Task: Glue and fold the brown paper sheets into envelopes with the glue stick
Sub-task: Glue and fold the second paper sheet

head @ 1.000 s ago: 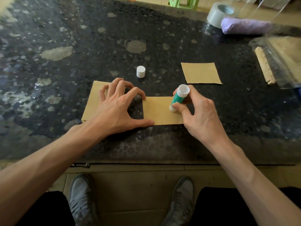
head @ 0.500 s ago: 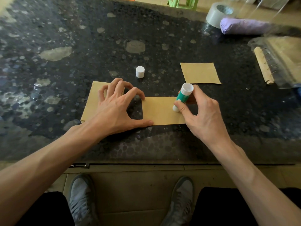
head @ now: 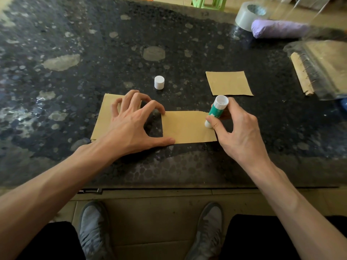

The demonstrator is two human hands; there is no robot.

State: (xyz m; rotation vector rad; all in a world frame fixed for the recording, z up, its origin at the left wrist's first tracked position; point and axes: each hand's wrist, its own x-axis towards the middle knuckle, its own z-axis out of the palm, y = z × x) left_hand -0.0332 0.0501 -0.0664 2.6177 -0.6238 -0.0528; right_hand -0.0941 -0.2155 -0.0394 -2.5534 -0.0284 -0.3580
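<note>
A brown paper sheet (head: 185, 127) lies flat near the table's front edge. My left hand (head: 131, 124) is spread, thumb and fingertips pressing on the sheet's left edge. Under that palm lies a second brown sheet (head: 105, 117), partly hidden. My right hand (head: 236, 132) grips the green-and-white glue stick (head: 216, 111), tilted, its lower end touching the first sheet's right edge. The stick's white cap (head: 159, 82) stands apart behind my left hand. A third brown piece (head: 228, 83) lies flat behind my right hand.
The dark speckled table (head: 93, 44) stretches back and left. At the back right sit a tape roll (head: 247, 14) and a purple bundle (head: 277, 30). A spiral-bound pad under clear plastic (head: 319, 68) lies at the right edge. My shoes show below the table's front edge.
My right hand has slid the glue stick rightward, from inside the sheet to its right edge. My left hand has stayed put.
</note>
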